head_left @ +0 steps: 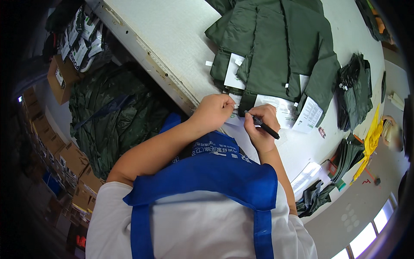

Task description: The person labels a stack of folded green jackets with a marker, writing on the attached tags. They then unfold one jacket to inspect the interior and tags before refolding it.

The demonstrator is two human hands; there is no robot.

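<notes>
A dark green garment, folded and stacked, lies on the white table in front of me. White printed paper sheets stick out from its near edge, and small white tags hang along it. My left hand is closed in a pinch at the near left corner, on what looks like a small white label. In my right hand is a black marker pen, held in a writing grip. Its tip points left toward the label, beside a dark green strap-like piece. Whether the tip touches the label cannot be made out.
The white table has a worn metal edge on the left. Below it lies a heap of dark green garments. Cardboard boxes line the far left. More folded green pieces and a yellow cloth are on the right, near another person.
</notes>
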